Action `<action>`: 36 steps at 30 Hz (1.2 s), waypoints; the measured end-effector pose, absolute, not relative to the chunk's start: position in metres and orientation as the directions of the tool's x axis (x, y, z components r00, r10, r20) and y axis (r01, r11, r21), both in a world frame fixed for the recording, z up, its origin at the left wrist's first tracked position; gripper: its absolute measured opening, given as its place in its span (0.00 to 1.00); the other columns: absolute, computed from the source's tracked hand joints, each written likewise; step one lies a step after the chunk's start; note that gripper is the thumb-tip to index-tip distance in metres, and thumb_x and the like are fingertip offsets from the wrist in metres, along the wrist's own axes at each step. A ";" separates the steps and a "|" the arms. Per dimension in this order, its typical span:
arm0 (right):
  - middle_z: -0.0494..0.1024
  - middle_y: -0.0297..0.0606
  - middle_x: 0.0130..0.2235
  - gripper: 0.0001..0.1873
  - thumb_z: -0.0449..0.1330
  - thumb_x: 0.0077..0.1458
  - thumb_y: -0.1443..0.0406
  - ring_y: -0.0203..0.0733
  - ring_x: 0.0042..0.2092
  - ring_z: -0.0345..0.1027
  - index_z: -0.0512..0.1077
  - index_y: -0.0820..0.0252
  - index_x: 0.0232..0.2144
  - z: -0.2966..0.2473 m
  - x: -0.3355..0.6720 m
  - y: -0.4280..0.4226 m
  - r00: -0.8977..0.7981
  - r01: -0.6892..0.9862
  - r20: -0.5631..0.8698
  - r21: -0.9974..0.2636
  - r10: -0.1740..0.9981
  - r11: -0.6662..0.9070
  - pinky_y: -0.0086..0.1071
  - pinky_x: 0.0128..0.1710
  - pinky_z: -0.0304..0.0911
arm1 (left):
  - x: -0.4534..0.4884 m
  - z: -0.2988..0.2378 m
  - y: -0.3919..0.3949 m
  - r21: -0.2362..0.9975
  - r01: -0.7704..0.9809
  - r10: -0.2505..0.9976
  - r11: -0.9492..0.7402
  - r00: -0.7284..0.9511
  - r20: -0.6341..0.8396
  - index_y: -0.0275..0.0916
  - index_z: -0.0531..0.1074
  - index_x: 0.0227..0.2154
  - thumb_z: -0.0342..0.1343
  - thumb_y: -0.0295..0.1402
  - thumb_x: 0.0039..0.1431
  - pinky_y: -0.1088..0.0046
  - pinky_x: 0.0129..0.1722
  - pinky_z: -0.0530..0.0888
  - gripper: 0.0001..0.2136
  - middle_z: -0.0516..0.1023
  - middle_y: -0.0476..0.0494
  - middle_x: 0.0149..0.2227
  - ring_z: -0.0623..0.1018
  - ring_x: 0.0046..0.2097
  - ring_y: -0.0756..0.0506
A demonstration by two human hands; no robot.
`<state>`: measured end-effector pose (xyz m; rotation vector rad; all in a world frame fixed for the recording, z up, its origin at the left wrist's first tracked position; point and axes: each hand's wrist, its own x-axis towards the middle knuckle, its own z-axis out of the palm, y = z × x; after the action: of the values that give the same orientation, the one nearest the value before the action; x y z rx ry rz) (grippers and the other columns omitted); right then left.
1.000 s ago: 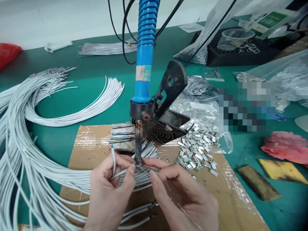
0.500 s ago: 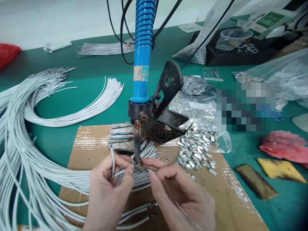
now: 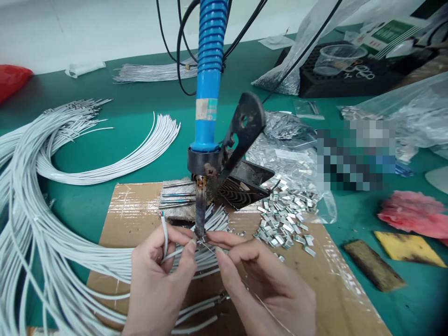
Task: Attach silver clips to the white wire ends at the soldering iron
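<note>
My left hand (image 3: 157,284) pinches a thin white cable (image 3: 164,233) and holds its stripped end under the tip of a blue-handled soldering iron (image 3: 206,107), which stands fixed in a black metal holder (image 3: 241,140). My right hand (image 3: 266,284) pinches a thin solder wire (image 3: 269,310) and brings it to the same tip from the right. Both hands meet just below the iron's tip (image 3: 200,228). A bundle of short white cable ends (image 3: 213,219) lies under the hands on a cardboard sheet (image 3: 336,284).
A large loop of white cables (image 3: 31,210) fills the left of the green table (image 3: 122,116). A heap of small metal clips (image 3: 285,219) spills from a clear bag to the right. Yellow and brown sponges (image 3: 406,247) and a pink cloth (image 3: 413,214) lie at the right.
</note>
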<state>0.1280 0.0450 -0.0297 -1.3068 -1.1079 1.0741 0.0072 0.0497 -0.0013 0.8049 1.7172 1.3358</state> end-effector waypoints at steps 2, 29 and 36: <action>0.87 0.37 0.40 0.12 0.66 0.57 0.66 0.42 0.38 0.84 0.73 0.55 0.22 -0.029 0.129 0.045 0.148 0.039 -0.004 -0.999 0.989 -0.010 0.27 0.40 0.74 | 0.007 -0.002 0.050 0.974 0.013 0.860 0.228 -0.472 -0.195 0.41 0.76 0.20 0.65 0.23 0.46 0.80 0.32 0.75 0.07 0.82 0.51 0.27 0.80 0.31 0.49; 0.87 0.35 0.39 0.09 0.67 0.55 0.68 0.41 0.36 0.83 0.76 0.54 0.24 -0.028 0.128 0.046 0.167 0.063 0.021 -0.998 0.986 0.011 0.29 0.40 0.74 | 0.007 -0.001 0.048 0.962 0.041 0.860 0.270 -0.460 -0.222 0.40 0.76 0.20 0.66 0.26 0.47 0.81 0.30 0.76 0.05 0.83 0.49 0.30 0.81 0.32 0.48; 0.87 0.33 0.39 0.09 0.68 0.55 0.71 0.40 0.37 0.83 0.78 0.53 0.25 -0.030 0.128 0.046 0.153 0.021 0.048 -0.999 0.987 0.046 0.28 0.42 0.74 | 0.003 -0.004 0.046 0.971 0.019 0.866 0.240 -0.457 -0.205 0.41 0.77 0.20 0.66 0.25 0.46 0.82 0.33 0.77 0.06 0.82 0.50 0.29 0.81 0.33 0.49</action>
<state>0.1278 0.0464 -0.0302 -1.2557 -1.1295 1.0532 0.0032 0.0458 -0.0041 0.8271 1.7038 1.3174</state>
